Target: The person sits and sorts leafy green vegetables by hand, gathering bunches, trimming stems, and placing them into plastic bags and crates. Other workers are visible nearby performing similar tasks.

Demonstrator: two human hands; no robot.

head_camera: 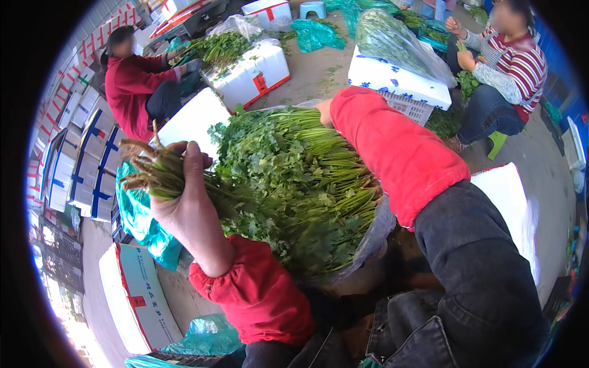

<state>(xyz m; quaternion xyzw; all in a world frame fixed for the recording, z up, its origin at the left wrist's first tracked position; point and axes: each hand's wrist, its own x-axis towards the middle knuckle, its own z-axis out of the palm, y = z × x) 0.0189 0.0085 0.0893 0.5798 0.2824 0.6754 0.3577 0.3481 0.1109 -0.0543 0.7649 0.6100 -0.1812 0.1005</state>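
Observation:
My left hand point(191, 193) is closed around a bunch of leafy green stems point(161, 172), coriander or Chinese celery by its look. Its brown roots point to the left, and its leaves trail right over a large heap of the same greens point(276, 165). Stems in the heap run to the right, with pale root ends near the rim. A clear plastic liner point(379, 230) shows around the heap's edge. At the far side, my right hand point(325, 112) touches or nearly touches the stems. The red sleeve hides most of its fingers, so its grip is unclear.
Foam boxes stand around me: one with greens point(253, 69), one under a bagged heap point(391, 80), and one at lower left point(138, 294). A person in red point(133, 87) sits far left, another in stripes point(501, 69) far right. Green plastic point(147, 230) lies left.

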